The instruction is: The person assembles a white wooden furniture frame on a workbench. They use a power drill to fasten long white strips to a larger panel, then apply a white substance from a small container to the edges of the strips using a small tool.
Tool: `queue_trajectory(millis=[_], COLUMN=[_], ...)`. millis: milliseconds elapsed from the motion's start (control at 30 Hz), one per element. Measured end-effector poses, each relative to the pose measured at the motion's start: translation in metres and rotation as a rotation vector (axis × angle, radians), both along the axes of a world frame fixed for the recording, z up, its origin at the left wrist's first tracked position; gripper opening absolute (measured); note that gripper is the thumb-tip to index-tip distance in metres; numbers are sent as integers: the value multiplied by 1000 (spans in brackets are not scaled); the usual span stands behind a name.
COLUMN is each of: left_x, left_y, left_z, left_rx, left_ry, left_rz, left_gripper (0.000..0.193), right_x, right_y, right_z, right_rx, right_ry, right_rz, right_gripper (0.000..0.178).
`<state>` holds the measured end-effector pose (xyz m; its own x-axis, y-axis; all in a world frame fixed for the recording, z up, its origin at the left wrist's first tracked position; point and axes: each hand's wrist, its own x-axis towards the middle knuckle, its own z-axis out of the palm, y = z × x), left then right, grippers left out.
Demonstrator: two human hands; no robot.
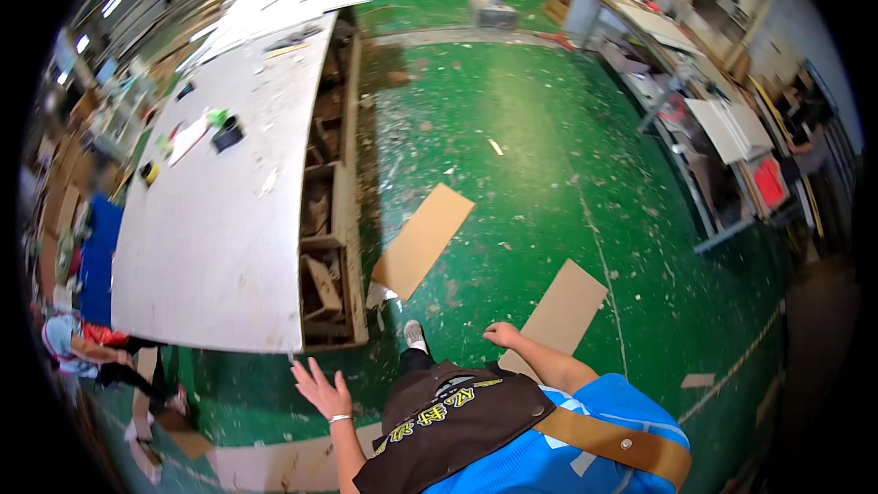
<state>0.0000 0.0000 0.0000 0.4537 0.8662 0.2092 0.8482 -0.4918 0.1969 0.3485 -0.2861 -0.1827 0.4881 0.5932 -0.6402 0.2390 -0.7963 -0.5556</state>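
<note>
One line of bold yellow lettering (444, 412) crosses the dark brown apron (501, 405) worn over a blue shirt (585, 421); a tan strap (613, 444) runs over the shoulder. The left hand (322, 391) is near the close right corner of the white-topped surface (215, 256), its grip wide, fingers spread. The right hand (500, 334) hangs by a greyish cardboard sheet (567, 306) on the floor; its grip is narrow, fingers curled, and I cannot tell whether it holds anything. The surface carries a black roll (228, 134) and has open wooden compartments (322, 206) along its side. Scraps litter the green floor (521, 183), where a tan cardboard sheet (423, 241) also lies. Another person (69, 348) is at far left
</note>
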Motion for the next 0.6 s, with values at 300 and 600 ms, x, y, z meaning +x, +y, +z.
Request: queue_trajectory(millis=[300,600], left_x=[137,363], left_y=[208,332], left_z=[-15,9], left_rx=[171,-113], left_ry=[-297,-94], left_rz=[24,-160], left_gripper=[69,71], right_x=[64,111], right_y=[-41,9], right_z=[28,35], right_rx=[-7,170], right_ry=[265,422], right_rz=[-376,-902], right_gripper=[35,18])
